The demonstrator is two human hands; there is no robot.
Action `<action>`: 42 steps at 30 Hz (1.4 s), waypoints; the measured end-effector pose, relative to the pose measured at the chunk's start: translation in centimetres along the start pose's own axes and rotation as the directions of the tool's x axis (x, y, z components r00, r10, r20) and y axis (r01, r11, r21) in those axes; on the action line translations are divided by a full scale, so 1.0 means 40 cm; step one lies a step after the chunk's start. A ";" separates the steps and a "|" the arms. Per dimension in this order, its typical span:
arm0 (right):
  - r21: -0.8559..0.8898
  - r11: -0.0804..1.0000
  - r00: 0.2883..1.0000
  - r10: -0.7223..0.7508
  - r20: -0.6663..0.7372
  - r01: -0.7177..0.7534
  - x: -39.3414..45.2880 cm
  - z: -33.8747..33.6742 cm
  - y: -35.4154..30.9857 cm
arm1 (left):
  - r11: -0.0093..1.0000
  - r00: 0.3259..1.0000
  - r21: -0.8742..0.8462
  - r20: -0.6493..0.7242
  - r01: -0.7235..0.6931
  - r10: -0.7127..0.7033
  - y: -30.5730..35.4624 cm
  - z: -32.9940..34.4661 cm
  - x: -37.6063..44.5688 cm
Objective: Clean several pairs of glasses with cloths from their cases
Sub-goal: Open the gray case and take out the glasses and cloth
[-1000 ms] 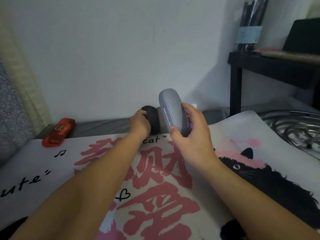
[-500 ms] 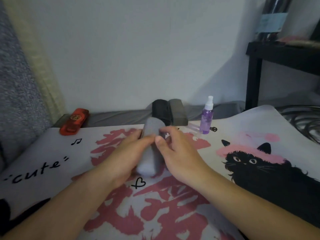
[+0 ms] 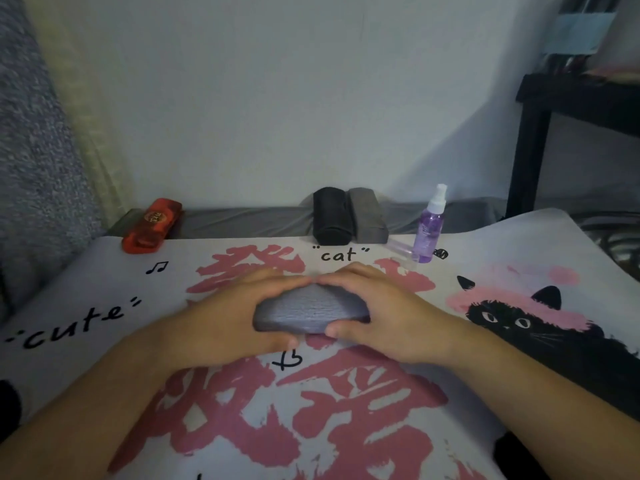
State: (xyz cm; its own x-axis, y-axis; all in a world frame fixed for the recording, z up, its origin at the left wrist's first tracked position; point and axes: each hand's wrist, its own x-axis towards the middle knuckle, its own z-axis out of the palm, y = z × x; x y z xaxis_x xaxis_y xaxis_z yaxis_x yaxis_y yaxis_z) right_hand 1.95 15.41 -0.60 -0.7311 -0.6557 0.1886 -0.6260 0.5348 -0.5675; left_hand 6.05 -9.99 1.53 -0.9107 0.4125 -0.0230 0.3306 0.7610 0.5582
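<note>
A blue-grey fabric glasses case (image 3: 311,311) lies crosswise on the printed mat (image 3: 346,427), closed. My left hand (image 3: 235,320) grips its left end, fingers curled over the top and thumb at the front. My right hand (image 3: 388,313) grips its right end the same way. The fingertips of both hands meet above the case. At the back stand a black case (image 3: 330,216) and a grey case (image 3: 369,216) side by side, with a red case (image 3: 152,225) far to the left. No glasses or cloth show.
A purple spray bottle (image 3: 429,230) stands right of the grey case, a small clear bottle (image 3: 400,247) lying beside it. The wall rises just behind the cases. A black table (image 3: 533,133) stands at the right, a grey cushion (image 3: 31,168) at the left.
The blue-grey case came down from upright in my right hand, was taken in both hands, and now lies crosswise on the mat. My left hand left the black case.
</note>
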 end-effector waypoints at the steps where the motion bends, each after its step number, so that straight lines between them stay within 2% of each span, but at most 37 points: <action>1: -0.015 1.000 1.000 -0.004 0.001 0.004 0.002 -0.002 0.006 | 0.998 0.999 0.059 -0.054 -0.002 0.005 -0.008 0.014 0.002; 3: -0.091 0.996 1.000 -0.019 -0.001 0.019 0.003 -0.008 0.014 | 0.998 0.989 0.054 -0.146 -0.007 0.015 -0.012 0.045 0.015; 5: -0.184 0.982 1.000 -0.028 0.000 0.028 0.002 -0.021 0.017 | 0.995 0.980 -0.096 -0.195 0.014 -0.032 -0.002 0.063 0.023; 8: -0.158 0.987 1.000 -0.014 0.020 0.017 0.008 -0.045 0.026 | 0.980 0.969 -0.194 -0.228 0.048 -0.093 0.003 0.076 0.024; 11: -0.127 0.992 0.991 -0.039 -0.130 0.023 0.027 -0.052 0.037 | 0.975 0.971 -0.220 -0.223 0.040 -0.090 0.012 0.080 0.025; 14: -0.277 0.960 0.971 -0.095 -0.221 0.031 0.036 -0.045 0.040 | 0.974 0.964 -0.225 -0.253 0.029 -0.087 0.009 0.084 0.028; 16: -0.186 0.982 0.974 -0.086 -0.209 0.047 0.025 -0.043 0.041 | 0.982 0.964 -0.177 -0.248 0.057 -0.100 0.000 0.084 0.031; 18: -0.103 0.992 0.988 -0.084 -0.129 0.071 0.009 -0.046 0.041 | 0.992 0.971 -0.109 -0.223 0.057 -0.080 -0.008 0.076 0.034; 20: -0.141 0.987 0.997 -0.075 -0.015 0.072 -0.003 -0.040 0.042 | 0.997 0.981 -0.069 -0.188 0.036 -0.048 -0.014 0.066 0.036; 22: -0.175 0.983 0.998 -0.055 0.033 0.060 -0.006 -0.030 0.039 | 0.998 0.984 -0.056 -0.173 0.022 -0.031 -0.021 0.059 0.032; 27: -0.225 0.970 0.996 -0.083 0.033 0.088 -0.001 -0.025 0.038 | 0.970 0.979 -0.239 -0.181 0.050 -0.095 -0.017 0.049 0.019; 30: -0.160 0.982 0.994 -0.103 -0.021 0.098 0.017 -0.038 0.034 | 0.944 0.981 -0.328 -0.165 0.040 -0.099 -0.010 0.053 0.014; 32: -0.093 0.993 0.991 -0.087 -0.106 0.077 0.031 -0.040 0.033 | 0.930 0.971 -0.363 -0.196 0.056 -0.135 -0.006 0.056 0.011; 35: 0.036 0.999 0.961 0.046 -0.272 -0.038 0.053 -0.038 0.028 | 0.907 0.959 -0.416 -0.224 0.069 -0.175 -0.002 0.063 0.014; 37: 0.087 0.989 0.941 0.144 -0.306 -0.123 0.067 -0.037 0.026 | 0.894 0.958 -0.442 -0.222 0.066 -0.180 0.001 0.067 0.018; 40: 0.062 0.976 0.915 0.216 -0.341 -0.207 0.065 -0.039 0.022 | 0.892 0.954 -0.445 -0.228 0.077 -0.196 0.001 0.068 0.023; 42: -0.024 0.982 0.885 0.156 -0.440 -0.185 0.045 -0.051 0.022 | 0.890 0.946 -0.443 -0.232 0.106 -0.228 -0.001 0.061 0.023</action>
State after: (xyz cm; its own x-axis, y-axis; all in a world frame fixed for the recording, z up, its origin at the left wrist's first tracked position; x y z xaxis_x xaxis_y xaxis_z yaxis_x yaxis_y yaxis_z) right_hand -0.47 15.82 0.88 -0.8635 -0.2624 0.4308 -0.4864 0.6593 -0.5734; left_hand 5.79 -8.41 -0.54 -0.9940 0.1004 0.0433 0.0880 0.4992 0.8620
